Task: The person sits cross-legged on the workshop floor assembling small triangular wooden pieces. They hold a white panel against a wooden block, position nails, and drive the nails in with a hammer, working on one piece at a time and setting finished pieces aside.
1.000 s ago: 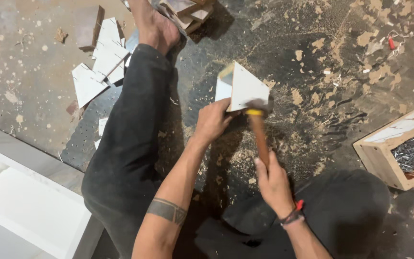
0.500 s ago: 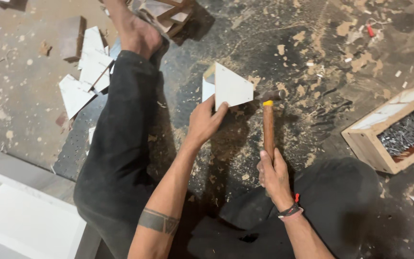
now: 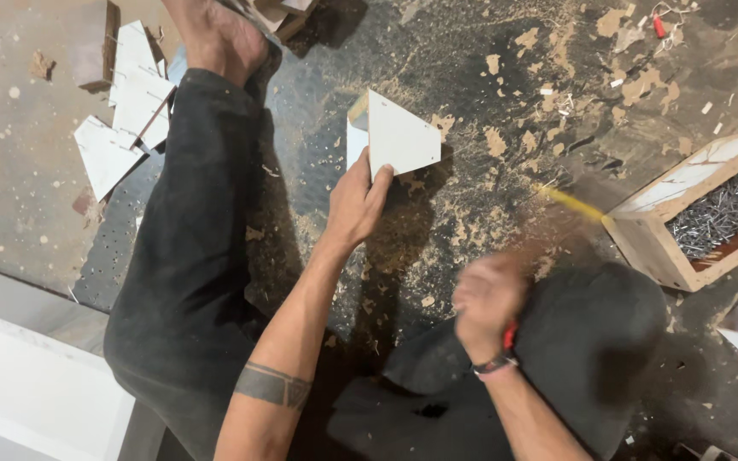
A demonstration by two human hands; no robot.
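Note:
My left hand (image 3: 357, 203) grips the lower left corner of a white triangular wooden piece (image 3: 399, 137) that stands on edge on the dusty floor. My right hand (image 3: 489, 300) is blurred with motion and holds a hammer (image 3: 567, 203) with a wooden handle and a yellow band. The hammer points to the right, toward the nail box, well away from the white piece. My legs in dark trousers lie on either side, with a bare foot (image 3: 215, 34) at the top.
An open wooden box (image 3: 642, 235) full of nails (image 3: 719, 209) sits at the right. Several white triangular cut-offs (image 3: 125, 119) lie at the upper left beside my leg. Sawdust and wood chips cover the dark floor. A white panel (image 3: 36, 393) lies at the lower left.
The hammer has swung away from the white piece, going right and down toward the nail box. My left hand has kept its hold on the white piece.

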